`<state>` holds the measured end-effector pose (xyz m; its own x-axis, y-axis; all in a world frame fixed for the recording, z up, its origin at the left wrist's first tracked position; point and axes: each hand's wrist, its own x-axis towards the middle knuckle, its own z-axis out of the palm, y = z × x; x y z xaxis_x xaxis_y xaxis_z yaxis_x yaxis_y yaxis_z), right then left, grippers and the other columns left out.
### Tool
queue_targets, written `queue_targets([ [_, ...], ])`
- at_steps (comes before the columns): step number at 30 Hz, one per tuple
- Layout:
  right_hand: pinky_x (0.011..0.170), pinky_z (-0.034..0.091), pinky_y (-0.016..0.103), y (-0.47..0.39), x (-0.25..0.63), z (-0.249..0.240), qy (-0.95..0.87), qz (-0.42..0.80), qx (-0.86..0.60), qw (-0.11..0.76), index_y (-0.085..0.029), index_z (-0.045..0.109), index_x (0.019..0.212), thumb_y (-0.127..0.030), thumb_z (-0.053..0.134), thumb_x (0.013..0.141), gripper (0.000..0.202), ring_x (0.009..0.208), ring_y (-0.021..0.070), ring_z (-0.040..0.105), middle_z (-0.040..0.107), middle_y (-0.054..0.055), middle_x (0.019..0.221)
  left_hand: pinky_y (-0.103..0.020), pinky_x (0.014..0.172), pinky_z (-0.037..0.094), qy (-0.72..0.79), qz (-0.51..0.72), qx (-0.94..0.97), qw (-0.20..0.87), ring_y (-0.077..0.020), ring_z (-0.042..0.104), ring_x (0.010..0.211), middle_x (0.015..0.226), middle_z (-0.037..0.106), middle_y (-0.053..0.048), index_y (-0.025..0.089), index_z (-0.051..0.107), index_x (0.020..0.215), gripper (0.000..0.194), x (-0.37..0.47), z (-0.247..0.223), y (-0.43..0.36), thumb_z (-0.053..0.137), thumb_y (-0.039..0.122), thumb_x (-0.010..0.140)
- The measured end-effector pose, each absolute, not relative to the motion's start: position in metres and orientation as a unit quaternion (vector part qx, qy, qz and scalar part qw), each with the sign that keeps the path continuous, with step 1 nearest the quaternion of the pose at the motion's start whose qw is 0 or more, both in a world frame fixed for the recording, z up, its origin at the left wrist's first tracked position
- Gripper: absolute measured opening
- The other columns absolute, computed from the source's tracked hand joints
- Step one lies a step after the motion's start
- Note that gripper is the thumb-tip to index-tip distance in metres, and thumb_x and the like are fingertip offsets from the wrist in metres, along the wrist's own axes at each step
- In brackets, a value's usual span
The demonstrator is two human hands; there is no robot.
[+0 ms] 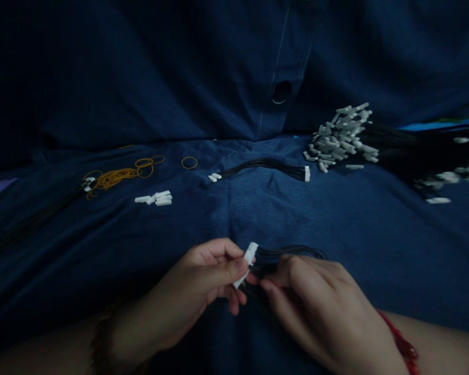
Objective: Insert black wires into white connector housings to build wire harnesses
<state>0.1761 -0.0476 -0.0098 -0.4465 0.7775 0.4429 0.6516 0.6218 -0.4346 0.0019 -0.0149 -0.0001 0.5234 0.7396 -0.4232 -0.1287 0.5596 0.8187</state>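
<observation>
Between the thumb and fingers of my left hand (203, 281) is a white plug connector (250, 253), held at a slant. Thin black wires (293, 251) run from it toward the right. My right hand (316, 297) is closed in a pinch on the black wires close to the connector; its fingertips partly hide them. Further back on the blue cloth lies a black wire harness (261, 163) with a wide white connector at its right end and small white connectors at its left.
Orange rubber bands (119, 178) lie at the left, near a few loose white connectors (156, 198). A big heap of white connector ends (342, 138) on black wires sits at the back right. Blue cloth (203, 224) covers the surface and rises behind.
</observation>
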Motion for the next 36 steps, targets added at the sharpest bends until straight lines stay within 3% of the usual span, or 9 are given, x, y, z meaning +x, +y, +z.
queue_targets([
  [19,0.054,0.031,0.024,-0.042,0.174,-0.006,-0.868,0.103,-0.398,0.279,-0.014,0.048,0.072,-0.011,0.041,0.084,0.014,0.057,0.0109,0.045,0.051,0.001,0.064,-0.014,0.047,0.040,0.426,0.277,0.458,0.729,-0.0049,0.050,0.054,0.063,0.054,0.003,0.012,0.056,0.075,0.011,0.006,-0.004,-0.015,0.054,0.021,0.081],
  [25,0.052,0.033,0.020,-0.042,0.191,0.025,-0.815,0.161,-0.464,0.307,-0.015,0.049,0.076,-0.013,0.045,0.084,0.008,0.056,0.0074,0.047,0.052,-0.002,0.066,-0.017,0.052,0.042,0.438,0.280,0.451,0.726,-0.0073,0.052,0.061,0.081,0.061,-0.002,0.012,0.054,0.102,0.026,0.005,-0.005,-0.015,0.058,0.022,0.078],
  [36,0.064,0.037,0.024,-0.040,0.188,0.015,-0.841,0.220,-0.433,0.240,-0.016,0.050,0.077,-0.015,0.041,0.086,0.013,0.070,0.0119,0.051,0.055,0.001,0.074,-0.018,0.055,0.043,0.400,0.276,0.469,0.738,-0.0077,0.053,0.063,0.077,0.059,-0.002,0.011,0.058,0.085,0.016,0.002,-0.008,-0.016,0.061,0.023,0.076],
])
